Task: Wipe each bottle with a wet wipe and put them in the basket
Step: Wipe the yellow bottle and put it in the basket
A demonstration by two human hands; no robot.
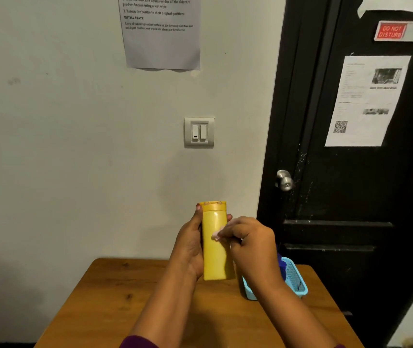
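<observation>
A tall yellow bottle [215, 243] with an orange-yellow cap is held upright above the wooden table [125, 297]. My left hand [187, 247] grips its left side, thumb up near the cap. My right hand [249, 244] pinches a small pale wet wipe [216, 236] against the front of the bottle. A light blue basket [295, 280] sits on the table behind my right wrist, partly hidden by my arm; something dark blue shows inside it.
The table stands against a pale wall with a light switch [199, 132] and a printed sheet [161, 33]. A black door [350, 172] with a metal knob [285, 180] is to the right.
</observation>
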